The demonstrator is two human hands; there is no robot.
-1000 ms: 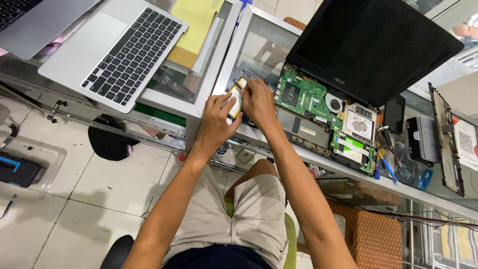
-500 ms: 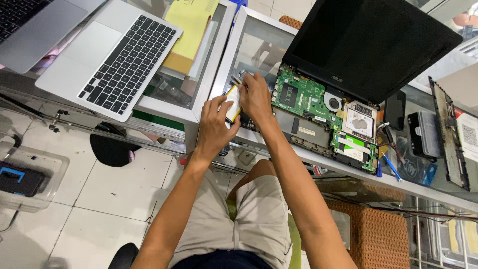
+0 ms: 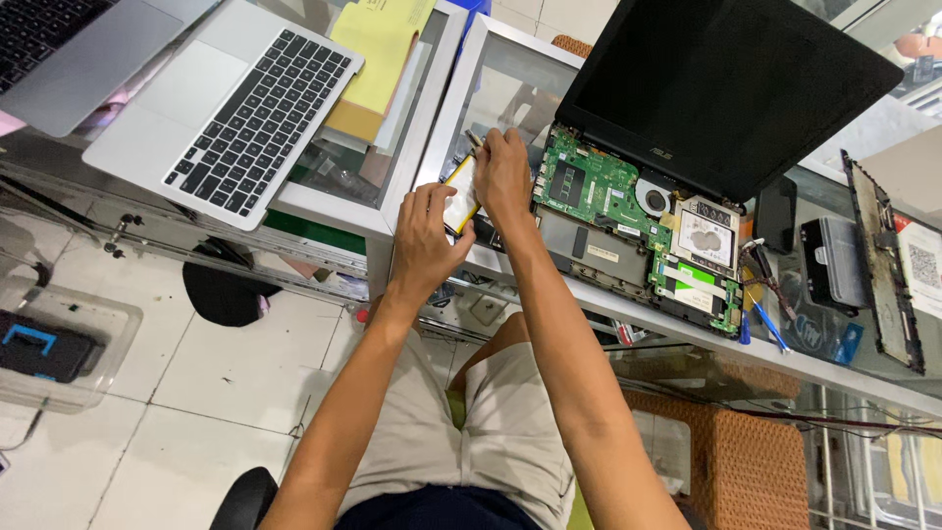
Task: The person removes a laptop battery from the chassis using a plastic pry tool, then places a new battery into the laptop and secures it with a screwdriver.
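Glass tabletop (image 3: 510, 79) carries it all. At its near edge the left hand (image 3: 424, 240) curls its grip round a small flat part with yellow edging (image 3: 461, 196), mostly hidden by fingers and hard to identify. The right hand (image 3: 502, 172) closes on its far end, beside the opened laptop's green board (image 3: 599, 191). Since earlier, both hands sit slightly farther in.
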